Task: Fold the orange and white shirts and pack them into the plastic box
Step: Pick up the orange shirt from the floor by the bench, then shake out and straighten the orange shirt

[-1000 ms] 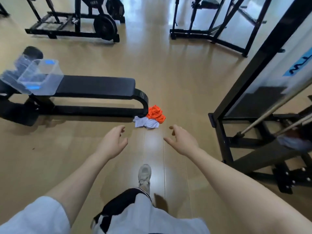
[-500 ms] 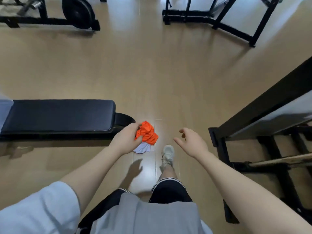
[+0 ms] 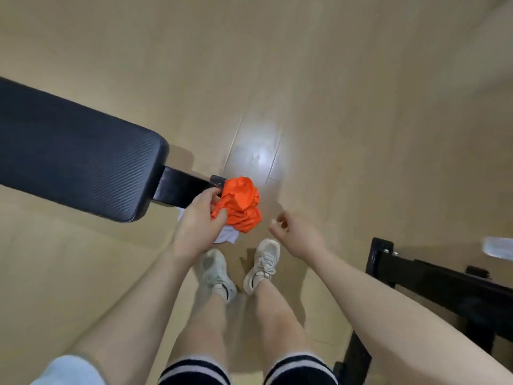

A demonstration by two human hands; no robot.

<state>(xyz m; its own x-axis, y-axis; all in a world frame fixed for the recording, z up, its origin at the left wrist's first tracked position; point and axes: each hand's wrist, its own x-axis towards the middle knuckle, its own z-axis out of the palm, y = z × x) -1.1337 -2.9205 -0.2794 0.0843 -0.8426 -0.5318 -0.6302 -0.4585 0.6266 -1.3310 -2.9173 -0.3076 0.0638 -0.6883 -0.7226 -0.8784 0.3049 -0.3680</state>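
The floor [image 3: 347, 79] is light tan wood-look planking with visible seams and a bright glare patch near the centre. A black padded bench [image 3: 75, 157] with a ribbed cover enters from the left edge; its black metal support [image 3: 183, 187] projects from the pad end toward the centre. A black metal frame [image 3: 433, 290] occupies the lower right corner. The person stands on the floor in white sneakers [image 3: 262, 263] and dark shorts with white stripes.

The orange shirt [image 3: 241, 204] is a crumpled, bright orange bundle of thin, ribbed-looking fabric, positioned just beside the end of the bench support and in front of the sneakers. The white shirt [image 3: 227, 236] shows only as a small pale fold beneath the orange one, partly hidden by the hand.

The left hand [image 3: 197, 226] grips the orange shirt, thumb and fingers curled into the fabric. The right hand [image 3: 297, 234] is just beside the bundle, apart from it, fingers loosely curled and holding nothing.
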